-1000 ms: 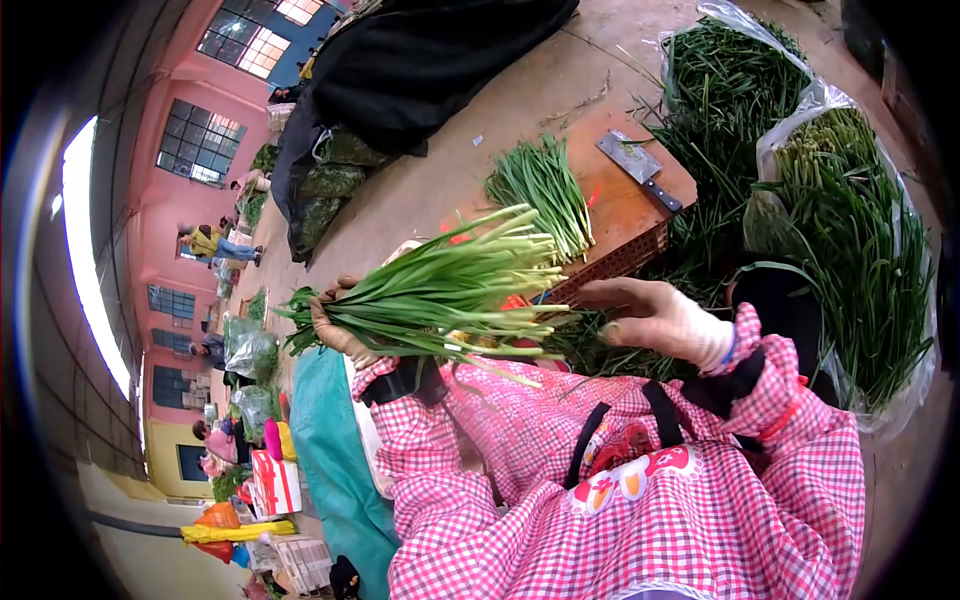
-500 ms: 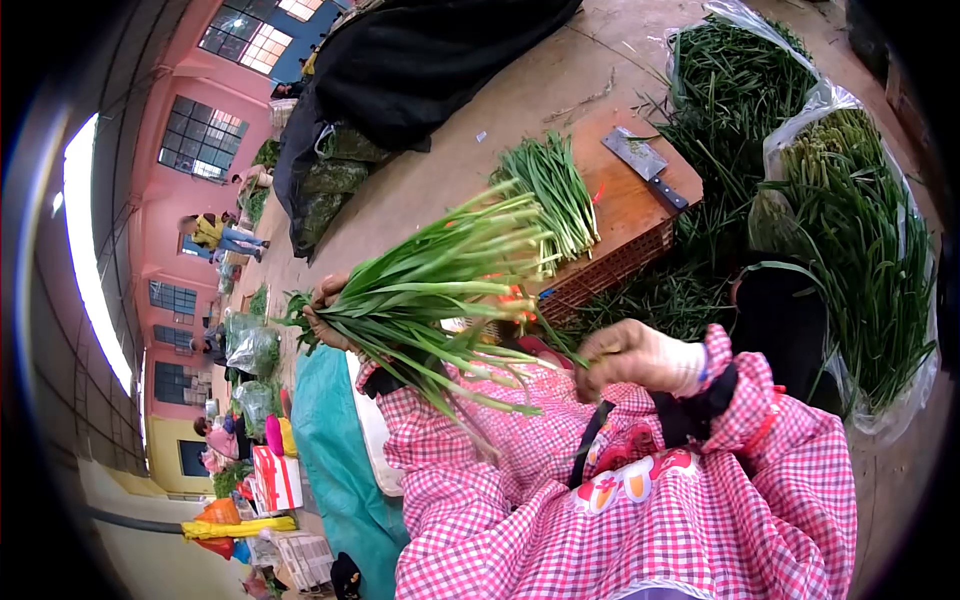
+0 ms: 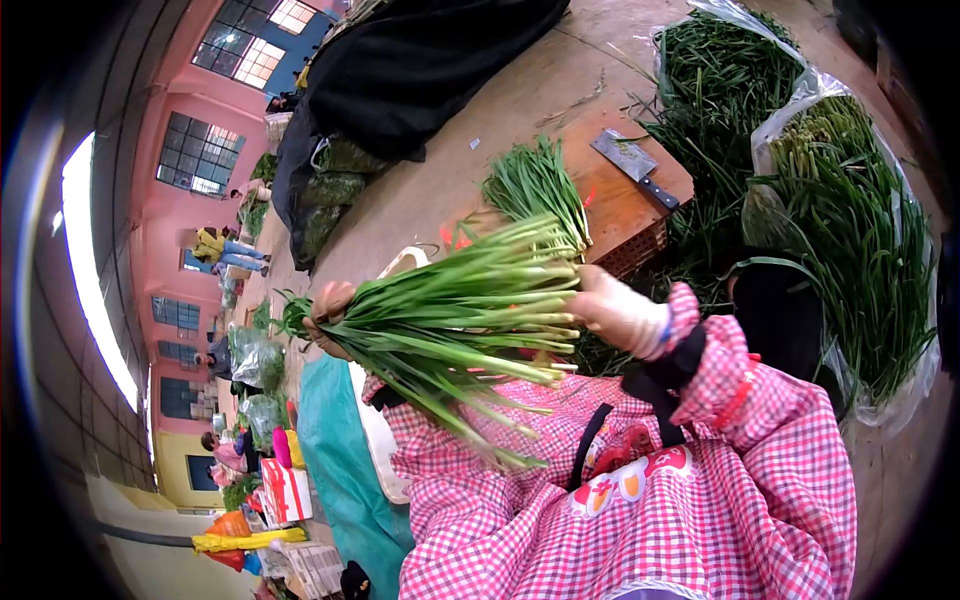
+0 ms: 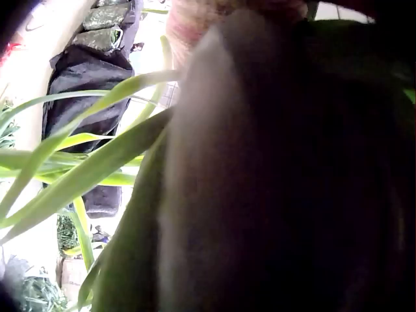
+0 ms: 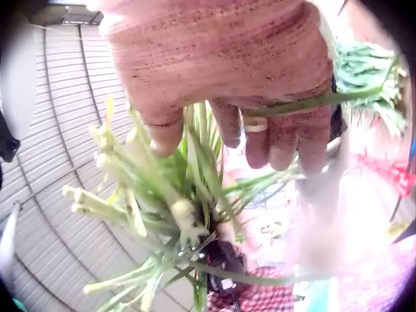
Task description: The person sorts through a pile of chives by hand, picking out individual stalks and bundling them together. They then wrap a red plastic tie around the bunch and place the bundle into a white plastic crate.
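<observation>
In the head view my left hand grips a big bunch of garlic chives round its leafy end, the pale stem ends fanned toward the right. My right hand, blurred, is at those stem ends. In the right wrist view the right hand hangs over the stems with fingers pointing down and fairly straight; one ring shows, and a single green leaf lies across the fingers. The left wrist view is mostly dark and blurred, with some long leaves at its left.
A low wooden board on a crate carries a smaller chive bunch and a cleaver. Plastic bags of chives stand at right. A black cover lies at the far side, a teal sheet at left. People work in the background.
My right hand dropped toward the lap with a thin leaf, then came back up to the stem ends. The left hand keeps its grip; the bunch has tilted and fanned out.
</observation>
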A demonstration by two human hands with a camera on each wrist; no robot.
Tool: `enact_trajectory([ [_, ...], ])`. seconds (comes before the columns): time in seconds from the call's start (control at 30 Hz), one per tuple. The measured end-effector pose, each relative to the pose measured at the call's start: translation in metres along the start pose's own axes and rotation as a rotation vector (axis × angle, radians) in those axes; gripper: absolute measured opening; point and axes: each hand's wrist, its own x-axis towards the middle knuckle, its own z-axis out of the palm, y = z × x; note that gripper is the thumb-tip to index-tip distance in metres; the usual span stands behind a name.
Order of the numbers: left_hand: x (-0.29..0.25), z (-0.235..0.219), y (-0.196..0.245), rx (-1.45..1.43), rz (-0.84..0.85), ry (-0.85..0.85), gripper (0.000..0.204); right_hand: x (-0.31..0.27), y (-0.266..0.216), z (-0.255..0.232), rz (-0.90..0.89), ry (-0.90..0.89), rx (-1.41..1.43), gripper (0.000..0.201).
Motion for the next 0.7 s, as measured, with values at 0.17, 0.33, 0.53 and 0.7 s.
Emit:
enact_trajectory([
  [0.17, 0.016, 0.027, -0.017, 0.108, -0.01, -0.06, 0.024, -0.004, 0.031, 0.047, 0.157, 0.272, 0.674, 0.036],
  [0.33, 0.018, 0.022, -0.026, -0.024, -0.006, -0.088, 0.023, -0.013, 0.016, 0.051, 0.383, 0.469, 1.218, 0.037],
  [0.53, 0.011, 0.005, -0.027, 0.009, -0.026, -0.032, 0.026, -0.011, 0.004, 0.028, 0.241, 0.458, 1.491, 0.038],
  [0.7, -0.003, -0.014, 0.011, 0.058, -0.019, 0.071, 0.026, -0.061, 0.006, -0.025, 0.314, 0.572, 1.062, 0.017],
])
